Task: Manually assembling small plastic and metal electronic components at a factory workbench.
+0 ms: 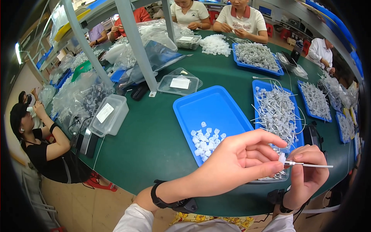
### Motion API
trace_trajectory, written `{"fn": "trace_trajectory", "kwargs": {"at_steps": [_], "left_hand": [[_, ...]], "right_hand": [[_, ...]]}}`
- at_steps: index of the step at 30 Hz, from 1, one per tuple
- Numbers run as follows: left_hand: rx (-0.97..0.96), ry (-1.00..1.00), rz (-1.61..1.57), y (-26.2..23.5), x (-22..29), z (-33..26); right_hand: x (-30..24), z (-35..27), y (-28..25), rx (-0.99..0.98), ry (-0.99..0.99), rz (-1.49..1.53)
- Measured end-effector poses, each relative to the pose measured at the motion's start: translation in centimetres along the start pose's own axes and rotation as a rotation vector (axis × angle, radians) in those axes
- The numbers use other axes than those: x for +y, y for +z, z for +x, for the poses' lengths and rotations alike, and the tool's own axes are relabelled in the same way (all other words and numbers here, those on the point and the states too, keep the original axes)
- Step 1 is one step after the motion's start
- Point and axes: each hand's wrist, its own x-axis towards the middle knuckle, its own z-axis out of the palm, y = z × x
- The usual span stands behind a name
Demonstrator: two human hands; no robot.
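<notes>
1. The one view sits on my head, looking down and forward over the dark green round table (154,135).
2. My hands are near; seated co-workers far.

Bright, even overhead light, soft shadows, sharp centre, strong fisheye bending and dark vignette at the rim.

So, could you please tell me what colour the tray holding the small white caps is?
The tray is bright blue, seen best in the head view.
</notes>
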Motion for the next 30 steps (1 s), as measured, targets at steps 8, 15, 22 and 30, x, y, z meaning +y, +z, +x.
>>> {"fn": "trace_trajectory", "kwargs": {"at_steps": [8, 15, 22, 30], "left_hand": [[-0.020, -0.061, -0.017, 0.3, 0.4, -0.3], [0.021, -0.119, -0.046, 0.3, 0.4, -0.4], [0.029, -0.129, -0.032, 0.4, 0.5, -0.3], [0.033, -0.138, -0.006, 0.3, 0.6, -0.5]], "right_hand": [[0.4, 0.3, -1.0, 0.001, 0.221, 0.211], [0.7, 0.4, -0.5, -0.013, 0.319, 0.347], [0.8, 0.5, -0.2, 0.002, 0.364, 0.408], [1.2, 0.4, 0.1, 0.008, 0.353, 0.424]]}}
